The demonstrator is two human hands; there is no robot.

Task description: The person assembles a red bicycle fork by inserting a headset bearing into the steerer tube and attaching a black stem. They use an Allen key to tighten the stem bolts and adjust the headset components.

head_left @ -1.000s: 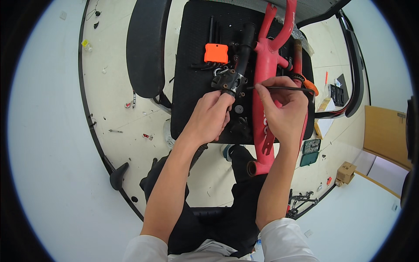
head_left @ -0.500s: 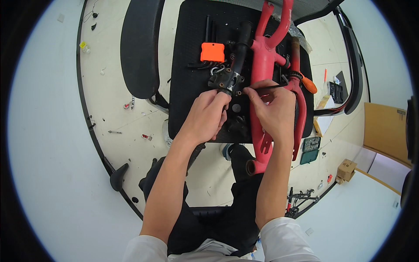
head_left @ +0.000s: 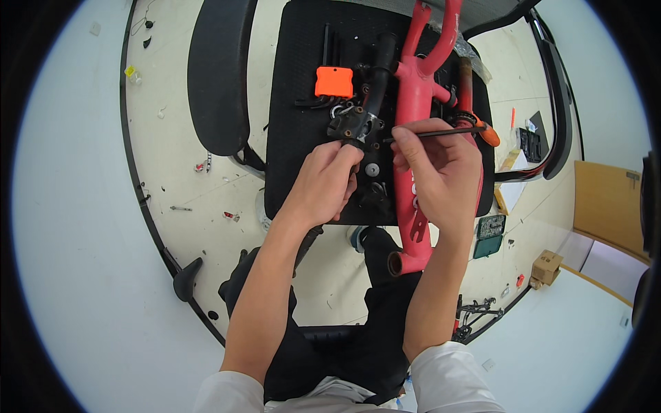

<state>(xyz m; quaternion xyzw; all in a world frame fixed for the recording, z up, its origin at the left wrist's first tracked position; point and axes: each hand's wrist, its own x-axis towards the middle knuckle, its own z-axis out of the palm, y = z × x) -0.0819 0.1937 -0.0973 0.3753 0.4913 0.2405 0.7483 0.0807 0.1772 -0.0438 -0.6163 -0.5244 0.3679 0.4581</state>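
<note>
Black matting [head_left: 296, 138] is spread under a red bike frame [head_left: 413, 103]. A black stem clamp [head_left: 354, 125] is pinched by the closed left hand [head_left: 320, 186]; a thin hex key [head_left: 434, 132] is gripped by the curled right hand [head_left: 441, 175]

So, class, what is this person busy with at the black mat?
A person works on a red bicycle frame lying across a black mat. The left hand grips a black stem part. The right hand holds a long thin black tool with its tip at that part. An orange block lies close by.
</note>
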